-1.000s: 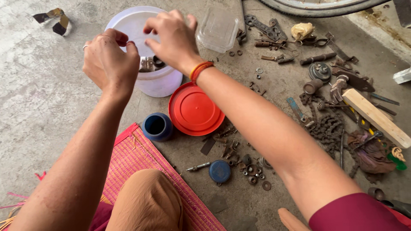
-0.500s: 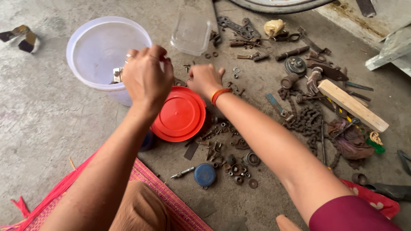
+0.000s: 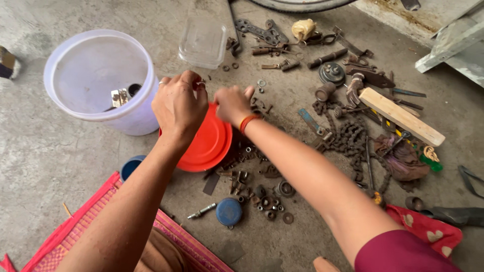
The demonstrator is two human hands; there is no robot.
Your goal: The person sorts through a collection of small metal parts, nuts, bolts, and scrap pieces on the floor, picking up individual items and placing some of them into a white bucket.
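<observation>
My left hand (image 3: pixel 177 107) hovers over the top edge of a round red lid (image 3: pixel 204 148) lying on the concrete floor. Its thumb and fingers are pinched on a small metal part (image 3: pixel 200 82). My right hand (image 3: pixel 232 103) is right beside it at the lid's upper right edge, with its fingers curled; whatever is in them is hidden. Left of both hands stands a white plastic bucket (image 3: pixel 65 108) holding a few metal pieces. Small rusty nuts and washers (image 3: pixel 262 199) are scattered on the floor below the lid.
A clear plastic box (image 3: pixel 203 43), a small blue cup (image 3: pixel 132 166), a blue round cap (image 3: pixel 228 211), a rusty chain (image 3: pixel 353 143), a wooden block (image 3: pixel 401 117) and old tools lie around. A pink woven mat (image 3: pixel 96 221) is at the lower left and a wheel (image 3: pixel 297 4) at the top.
Both hands came away from above the bucket and moved down to the red lid. The right hand reached the floor parts first, and the left hand has closed in beside it.
</observation>
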